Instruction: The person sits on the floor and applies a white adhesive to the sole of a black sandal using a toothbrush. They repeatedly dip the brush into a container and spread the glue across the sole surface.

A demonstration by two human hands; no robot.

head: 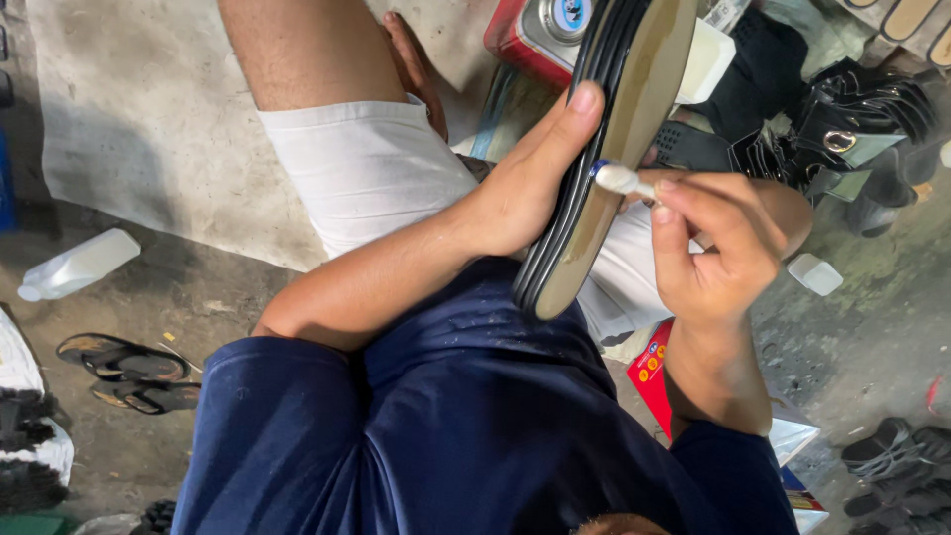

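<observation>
Left hand (520, 193): gripping a stack of shoe soles (604, 149), thumb stretching along its black edge, holding it tilted over the lap.
Right hand (713, 248): fingers pinching a small brush (619, 179), its whitish tip touching the tan sole face.
Nearby: red tin (520, 40) behind the stack; white bottle (79, 264) and sandals (129, 372) lying on the floor (149, 129).

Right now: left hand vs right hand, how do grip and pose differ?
The left hand wraps the edge of the stacked shoe soles, thumb stretched up along them; the right hand pinches a small brush between its fingertips. The left hand steadies the stack, while the right hand presses the white brush tip onto the tan sole face. Both are bare and meet at the same stack, above the person's lap.
</observation>
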